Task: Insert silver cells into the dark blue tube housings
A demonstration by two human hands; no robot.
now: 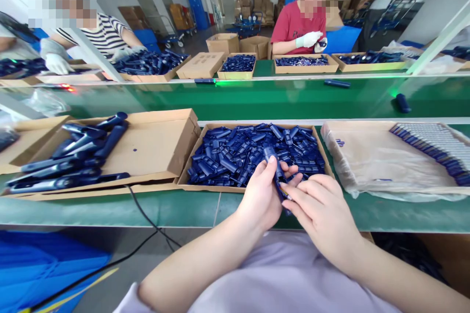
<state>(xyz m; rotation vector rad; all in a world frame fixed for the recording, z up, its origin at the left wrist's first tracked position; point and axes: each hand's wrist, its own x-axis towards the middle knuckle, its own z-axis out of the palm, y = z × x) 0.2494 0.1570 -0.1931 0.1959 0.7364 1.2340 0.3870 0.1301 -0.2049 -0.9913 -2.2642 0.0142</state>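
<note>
Blue plastic part (278, 172): pinched between my left hand (261, 195) and my right hand (320, 208), just in front of the cardboard tray (191, 154) of loose blue pieces. Long axis runs away from me, tip toward the tray. Left fingers wrap its side; right fingertips (290, 194) press its near end. Green tabletop (110, 208) beneath the tray.

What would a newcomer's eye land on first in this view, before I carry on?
Probably the cardboard tray heaped with small dark blue plastic parts, dead centre. Just in front of it, the left hand and right hand together grip one blue part. Next, the longer blue casings piled in the box at left, and the green conveyor belt behind.
</note>
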